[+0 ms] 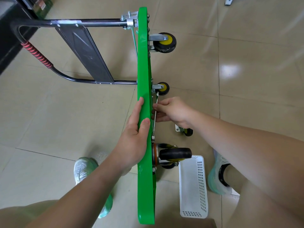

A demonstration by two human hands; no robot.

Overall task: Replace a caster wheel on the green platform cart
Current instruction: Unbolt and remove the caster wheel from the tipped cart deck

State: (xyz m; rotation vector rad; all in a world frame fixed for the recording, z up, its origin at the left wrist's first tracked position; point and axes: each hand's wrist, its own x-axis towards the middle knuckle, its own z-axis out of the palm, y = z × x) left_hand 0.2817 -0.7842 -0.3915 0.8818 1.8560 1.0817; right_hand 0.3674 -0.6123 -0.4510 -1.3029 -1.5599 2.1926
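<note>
The green platform cart [144, 66] stands on its long edge on the floor, with its wheels pointing right. My left hand [134, 134] grips the deck's upper edge, thumb on the underside. My right hand [172, 112] holds a slim metal wrench [156, 102] against the underside, its head near the small caster [162, 88] at mid-deck. A large caster [163, 42] sits at the far end. Another black caster [174, 154] is at the near end. A loose caster [185, 131] lies on the floor, partly hidden by my right wrist.
The cart's black handle [37, 55] with red grip lies folded out to the left, near a dark cabinet [8, 38]. A white perforated basket [193, 186] stands on the tiles to the right of the deck. My feet flank the cart.
</note>
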